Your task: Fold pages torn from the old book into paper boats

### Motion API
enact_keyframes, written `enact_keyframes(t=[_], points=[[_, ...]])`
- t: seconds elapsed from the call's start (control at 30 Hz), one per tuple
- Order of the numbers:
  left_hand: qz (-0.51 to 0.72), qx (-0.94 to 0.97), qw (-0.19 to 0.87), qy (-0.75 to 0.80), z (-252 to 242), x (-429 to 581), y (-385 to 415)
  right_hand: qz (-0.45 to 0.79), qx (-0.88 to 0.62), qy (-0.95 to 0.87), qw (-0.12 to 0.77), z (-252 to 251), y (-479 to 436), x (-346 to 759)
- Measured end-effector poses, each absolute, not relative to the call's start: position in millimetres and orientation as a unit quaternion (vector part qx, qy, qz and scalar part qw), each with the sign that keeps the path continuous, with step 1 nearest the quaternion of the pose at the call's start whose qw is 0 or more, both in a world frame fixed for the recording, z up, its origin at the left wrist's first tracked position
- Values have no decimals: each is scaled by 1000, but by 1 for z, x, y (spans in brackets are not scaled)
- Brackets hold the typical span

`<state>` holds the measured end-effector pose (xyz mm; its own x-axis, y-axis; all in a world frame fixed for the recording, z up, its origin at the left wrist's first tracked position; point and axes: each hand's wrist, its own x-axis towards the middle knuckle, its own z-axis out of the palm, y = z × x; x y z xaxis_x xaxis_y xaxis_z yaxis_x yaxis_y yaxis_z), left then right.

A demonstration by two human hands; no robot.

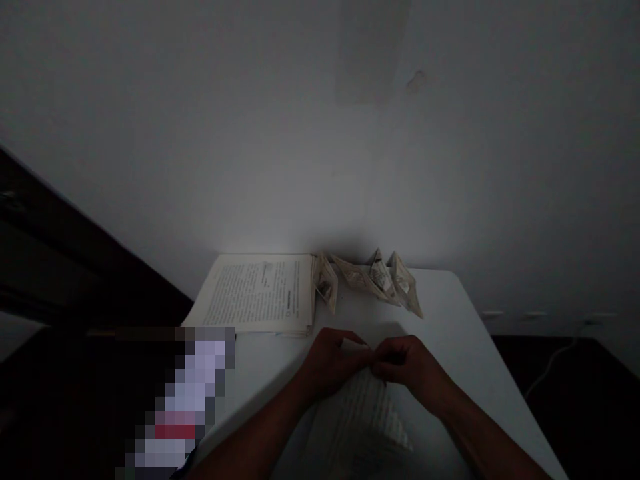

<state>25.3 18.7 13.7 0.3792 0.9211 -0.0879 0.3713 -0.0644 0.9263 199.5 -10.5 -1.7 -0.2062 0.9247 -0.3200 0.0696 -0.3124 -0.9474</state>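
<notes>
A printed sheet of paper, with a slanting right edge, lies on the white table close to me. At its upper end, my left hand is closed on the paper with the fingertips. Right beside it, my right hand pinches the same end, and the fingertips of both hands meet there. The exact fold between the fingers is hidden. Beyond my hands stand several folded paper boats made of printed pages, lined up near the wall.
A stack of printed pages lies at the table's back left. The wall rises directly behind the table. A blurred-out bright patch covers the left side. A white cable hangs at the right, past the table edge.
</notes>
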Motion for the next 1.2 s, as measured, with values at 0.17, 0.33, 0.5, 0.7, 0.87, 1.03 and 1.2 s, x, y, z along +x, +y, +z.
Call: enact_keyframes(t=[0.17, 0.33, 0.5, 0.7, 0.87, 1.03, 1.2], points=[[297, 660, 507, 469, 12, 23, 20, 608, -500, -510, 347, 2, -12, 199], [291, 648, 501, 495, 10, 24, 20, 549, -518, -562, 338, 10, -14, 200], [252, 675, 503, 477, 13, 20, 23, 546, -520, -563, 338, 7, -12, 202], [273, 652, 507, 493, 18, 21, 21, 539, -530, -570, 321, 7, -13, 204], [283, 649, 483, 515, 13, 20, 20, 564, -512, -550, 342, 6, -10, 206], [328, 619, 438, 563, 8, 14, 20, 636, -458, -533, 318, 6, -13, 221], [389, 619, 424, 535, 14, 12, 20, 615, -457, -584, 267, 11, -16, 236]])
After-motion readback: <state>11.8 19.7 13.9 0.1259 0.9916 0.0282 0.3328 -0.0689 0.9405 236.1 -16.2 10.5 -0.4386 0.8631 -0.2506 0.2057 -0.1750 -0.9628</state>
